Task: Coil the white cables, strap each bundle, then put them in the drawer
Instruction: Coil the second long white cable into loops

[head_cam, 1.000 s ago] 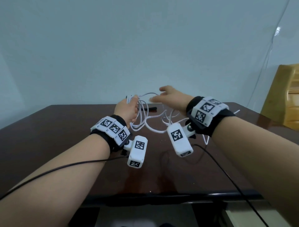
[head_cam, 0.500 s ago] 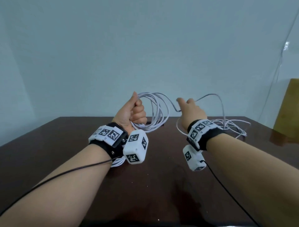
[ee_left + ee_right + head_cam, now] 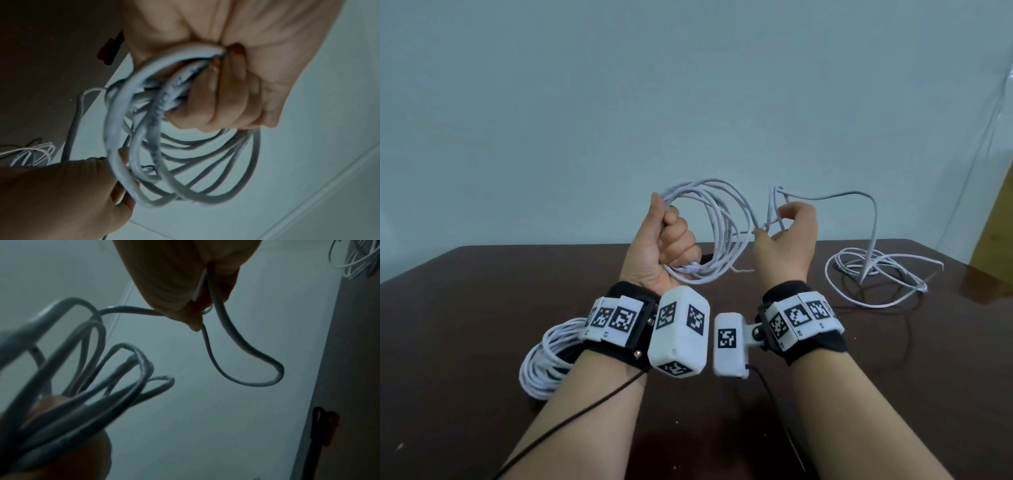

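My left hand is raised above the dark table and grips a coil of white cable of several loops in its fist; the left wrist view shows the fingers curled round the loops. Just right of it, my right hand pinches the same cable's free run, which arches over and drops to loose loops lying on the table at the right. In the right wrist view the fingertips pinch the strand. A second, finished white coil lies on the table under my left forearm.
The dark wooden table ends against a pale wall. A small dark strap-like piece lies on the table near its far edge. A yellow wooden piece of furniture stands at the far right. Thin black leads run from both wrist cameras.
Both hands have risen off the table with the cable. The right hand drew close to the left hand's coil, carrying the free run; the loose loops now lie further right.
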{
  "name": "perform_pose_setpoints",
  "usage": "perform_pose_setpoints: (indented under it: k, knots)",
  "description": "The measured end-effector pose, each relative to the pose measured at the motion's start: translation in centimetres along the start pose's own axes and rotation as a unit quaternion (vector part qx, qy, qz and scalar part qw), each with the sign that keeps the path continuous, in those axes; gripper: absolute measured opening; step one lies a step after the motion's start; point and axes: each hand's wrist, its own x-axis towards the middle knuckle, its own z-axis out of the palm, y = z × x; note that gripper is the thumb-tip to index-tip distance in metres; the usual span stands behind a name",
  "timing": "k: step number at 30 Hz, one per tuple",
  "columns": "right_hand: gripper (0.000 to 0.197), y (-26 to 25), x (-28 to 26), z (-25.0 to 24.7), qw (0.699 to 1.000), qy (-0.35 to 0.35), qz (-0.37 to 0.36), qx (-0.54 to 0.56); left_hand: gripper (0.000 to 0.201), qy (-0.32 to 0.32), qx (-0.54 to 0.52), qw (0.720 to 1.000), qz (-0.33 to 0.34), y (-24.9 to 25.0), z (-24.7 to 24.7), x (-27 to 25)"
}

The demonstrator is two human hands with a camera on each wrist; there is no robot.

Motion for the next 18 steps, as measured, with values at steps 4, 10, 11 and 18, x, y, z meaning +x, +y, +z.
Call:
perform_pose_setpoints:
  k: [4, 10, 11, 18]
  knots:
    - [0.03, 1.3, -0.2, 0.4, 0.999, 0.004, -0.041, -0.028, 0.034, 0.045, 0.004, 0.999, 0.017, -0.7, -0.8, 0.0]
    - [0.029, 1.6, -0.1, 0.9, 0.972, -0.103, -0.064, -0.199, 0.034, 0.119, 0.095, 0.988, 0.028, 0.5, -1.5, 0.0]
    - [0.035, 1.4, 0.1, 0.9, 0.943, -0.161, -0.062, -0.284, 0.033, 0.13, 0.123, 0.983, 0.033, 0.8, -1.7, 0.0]
    - [0.039, -1.0, 0.2, -0.5, 0.933, -0.208, -0.071, -0.283, 0.034, 0.184, 0.229, 0.949, 0.115, 1.3, -1.9, 0.4]
